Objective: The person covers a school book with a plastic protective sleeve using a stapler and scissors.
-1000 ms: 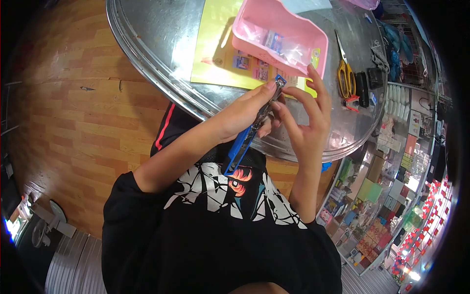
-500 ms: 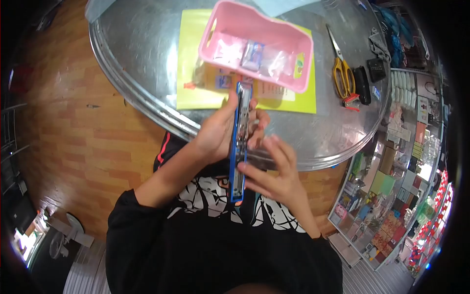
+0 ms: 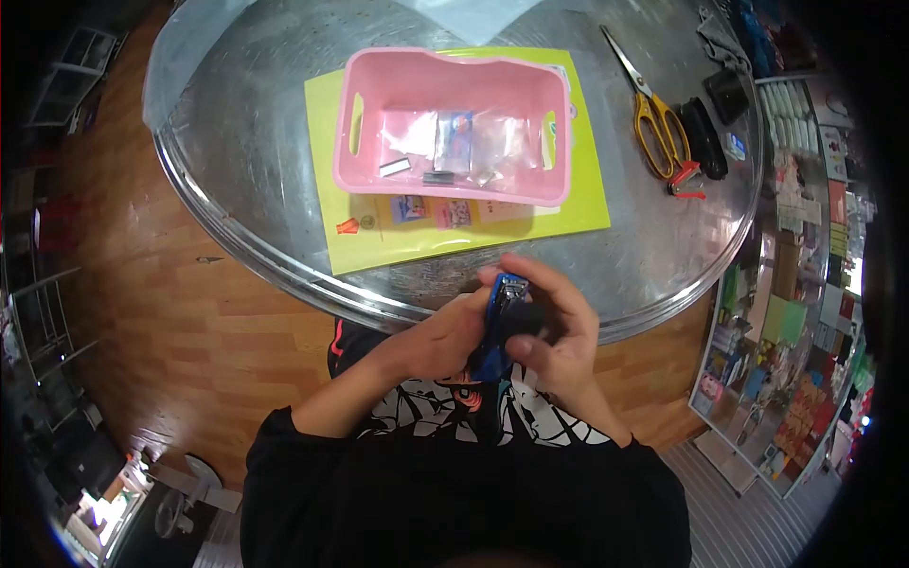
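Observation:
Near the table's front edge, a blue stapler-like tool (image 3: 491, 355) with a metal inner part is held close to my body. My left hand (image 3: 447, 338) wraps round its left side. On its right side my right hand (image 3: 568, 346) has its fingers curled round the tool's upper part, against a dark, blurred portion. Beyond both hands, a pink basket (image 3: 454, 194) stands on a yellow-green folder (image 3: 355, 256). Inside the basket are a small blue-labelled packet (image 3: 454, 142), a dark strip of staples (image 3: 438, 177) and clear plastic.
The round metal table (image 3: 256, 142) carries yellow-handled scissors (image 3: 660, 133), a small red stapler (image 3: 686, 178) and a black case (image 3: 702, 140) at the right. Plastic sheeting (image 3: 194, 47) lies at the back left. A glass display case (image 3: 791, 312) stands right of the table.
The blue tool has gone from opened out lengthwise to a shorter, tilted pose. My right hand has closed round its upper part. The view has shifted, showing the basket lower.

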The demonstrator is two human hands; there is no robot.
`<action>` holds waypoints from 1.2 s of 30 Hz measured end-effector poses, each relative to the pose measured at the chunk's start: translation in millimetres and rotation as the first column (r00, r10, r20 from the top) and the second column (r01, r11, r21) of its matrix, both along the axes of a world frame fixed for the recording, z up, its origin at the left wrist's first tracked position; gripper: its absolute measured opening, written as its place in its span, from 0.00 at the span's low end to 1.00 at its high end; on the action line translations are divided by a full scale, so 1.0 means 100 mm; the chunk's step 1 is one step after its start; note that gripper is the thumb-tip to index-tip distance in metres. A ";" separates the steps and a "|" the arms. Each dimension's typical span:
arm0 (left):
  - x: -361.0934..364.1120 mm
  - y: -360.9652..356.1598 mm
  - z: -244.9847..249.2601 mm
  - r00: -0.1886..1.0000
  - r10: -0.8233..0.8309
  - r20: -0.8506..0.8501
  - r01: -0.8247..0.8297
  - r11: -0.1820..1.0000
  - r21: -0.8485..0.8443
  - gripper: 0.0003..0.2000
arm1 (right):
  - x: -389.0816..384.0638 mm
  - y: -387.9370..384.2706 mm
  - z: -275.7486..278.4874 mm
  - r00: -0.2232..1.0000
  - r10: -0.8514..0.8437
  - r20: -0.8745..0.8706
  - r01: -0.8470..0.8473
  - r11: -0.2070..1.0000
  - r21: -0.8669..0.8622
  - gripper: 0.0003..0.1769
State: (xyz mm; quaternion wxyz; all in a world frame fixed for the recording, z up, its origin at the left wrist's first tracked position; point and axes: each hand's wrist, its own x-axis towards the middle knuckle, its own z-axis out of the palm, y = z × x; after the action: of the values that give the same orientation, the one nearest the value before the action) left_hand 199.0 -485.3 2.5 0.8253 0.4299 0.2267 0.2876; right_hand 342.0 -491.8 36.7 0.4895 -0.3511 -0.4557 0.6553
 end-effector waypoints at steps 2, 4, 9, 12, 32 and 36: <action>-0.01 -0.05 -0.09 0.991 0.126 0.041 -0.131 0.981 0.142 0.38 | 0.01 0.03 -0.03 0.998 0.052 -0.021 -0.052 0.998 -0.018 0.30; -0.04 -0.03 -0.10 0.997 0.071 0.035 -0.074 0.993 0.096 0.39 | -0.03 0.04 0.03 0.990 0.011 -0.143 -0.026 0.994 -0.104 0.26; -0.03 -0.03 0.09 0.996 0.075 -0.042 -0.065 0.975 0.215 0.34 | 0.08 -0.04 -0.12 0.964 -0.111 -0.241 0.060 0.976 -0.208 0.34; -0.15 0.06 0.34 0.814 0.505 -0.287 0.129 0.326 0.937 0.34 | 0.12 -0.03 -0.11 0.790 -0.258 -0.557 0.128 0.957 -0.261 0.43; 0.27 1.93 0.80 0.398 0.862 -0.314 0.151 0.276 0.949 0.19 | 0.59 0.02 -0.42 0.614 -0.269 -0.742 0.236 0.960 -0.153 0.31; 0.94 2.83 0.44 0.532 0.821 -0.208 0.185 0.127 0.975 0.19 | 0.57 0.03 -0.41 0.661 -0.344 -0.667 0.302 0.935 -0.183 0.32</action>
State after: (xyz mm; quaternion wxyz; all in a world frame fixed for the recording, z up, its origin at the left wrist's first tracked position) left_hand 292.7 -202.6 47.0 0.0891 0.8345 0.4155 0.3507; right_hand 398.7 -489.2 -4.7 0.7217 -0.1708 -0.1522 0.6533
